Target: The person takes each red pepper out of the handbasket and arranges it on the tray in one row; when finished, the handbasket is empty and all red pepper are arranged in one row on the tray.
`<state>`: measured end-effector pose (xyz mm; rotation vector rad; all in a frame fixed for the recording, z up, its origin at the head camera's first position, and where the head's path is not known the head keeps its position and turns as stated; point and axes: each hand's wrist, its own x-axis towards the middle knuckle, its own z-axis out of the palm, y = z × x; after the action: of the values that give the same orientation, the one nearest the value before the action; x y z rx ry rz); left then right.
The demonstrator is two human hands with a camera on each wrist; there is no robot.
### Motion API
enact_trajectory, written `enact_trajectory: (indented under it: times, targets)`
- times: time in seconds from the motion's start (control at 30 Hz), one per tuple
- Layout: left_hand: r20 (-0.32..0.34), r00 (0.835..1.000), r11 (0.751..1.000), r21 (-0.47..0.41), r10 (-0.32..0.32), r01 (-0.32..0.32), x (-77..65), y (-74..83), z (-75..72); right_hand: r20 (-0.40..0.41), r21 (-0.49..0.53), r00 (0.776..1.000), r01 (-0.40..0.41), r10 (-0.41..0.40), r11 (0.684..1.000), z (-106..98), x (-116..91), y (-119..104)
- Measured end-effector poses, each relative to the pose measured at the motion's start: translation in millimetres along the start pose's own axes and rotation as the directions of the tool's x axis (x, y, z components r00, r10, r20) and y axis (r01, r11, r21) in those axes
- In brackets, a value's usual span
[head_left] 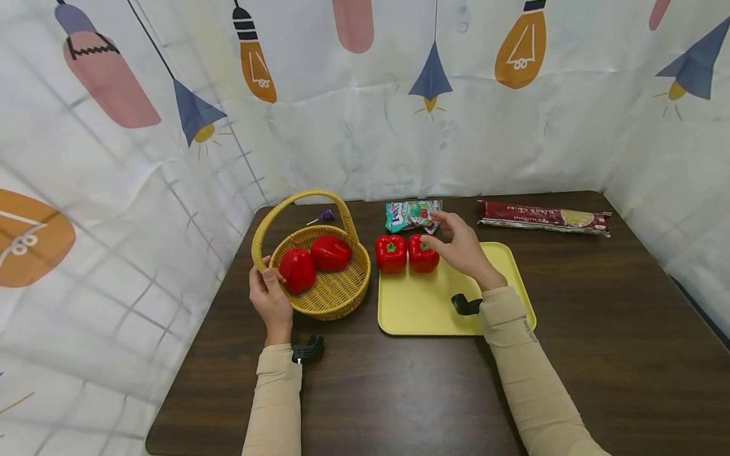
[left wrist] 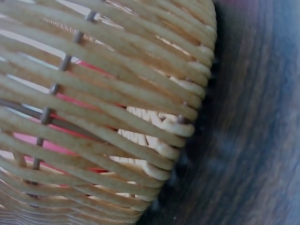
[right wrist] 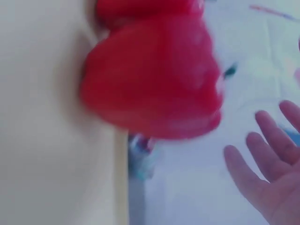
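My left hand [head_left: 270, 301] grips the yellow wicker basket [head_left: 342, 304] at its left rim, by the foot of the handle. Two red bell peppers [head_left: 331, 253] lie inside it. The basket's woven wall [left wrist: 93, 103] fills most of the left wrist view, with red showing through the gaps. On a yellow tray [head_left: 433, 310], two more red bell peppers [head_left: 391, 254] stand side by side, stems up. My right hand [head_left: 462, 247] hovers by the right-hand pepper [right wrist: 154, 79]. Its fingers [right wrist: 246, 171] are spread and hold nothing; the right wrist view shows them apart from the pepper.
Behind the tray lie a teal snack packet [head_left: 412, 214] and a long dark red pasta packet [head_left: 544, 217]. A purple-wrapped lollipop [head_left: 326, 215] lies behind the basket. Printed white curtains [head_left: 353, 139] hang along the back and sides of the dark wooden table [head_left: 388, 392].
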<state>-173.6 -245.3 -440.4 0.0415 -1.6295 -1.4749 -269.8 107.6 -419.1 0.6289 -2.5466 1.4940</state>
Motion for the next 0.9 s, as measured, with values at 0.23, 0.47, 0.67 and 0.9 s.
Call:
enact_trajectory:
  times: [0.23, 0.47, 0.67, 0.9]
  targets:
    - [-0.01, 1.0, 1.0, -0.01, -0.011, 0.011, -0.7, 0.4, 0.7, -0.061, 0.078, 0.987, 0.154, -0.15, 0.985, 22.8, 0.0, -24.3]
    - [-0.041, 0.999, 1.0, -0.002, 0.002, -0.002, -2.2, -0.1, 4.0, 0.012, 0.097, 0.965, 0.26, -0.263, 0.961, 75.7, -3.5, -43.8]
    - [-0.037, 0.999, 1.0, 0.005, 0.002, -0.002, -2.7, -1.3, 4.7, 0.17, 0.239, 0.963, 0.164, -0.207, 0.957, 118.7, 1.9, -60.1]
    - [-0.036, 0.999, 1.0, 0.003, 0.017, -0.017, -1.4, -2.4, 4.1, 0.207, 0.145, 0.962, 0.148, -0.177, 0.978, 152.6, 20.7, -68.0]
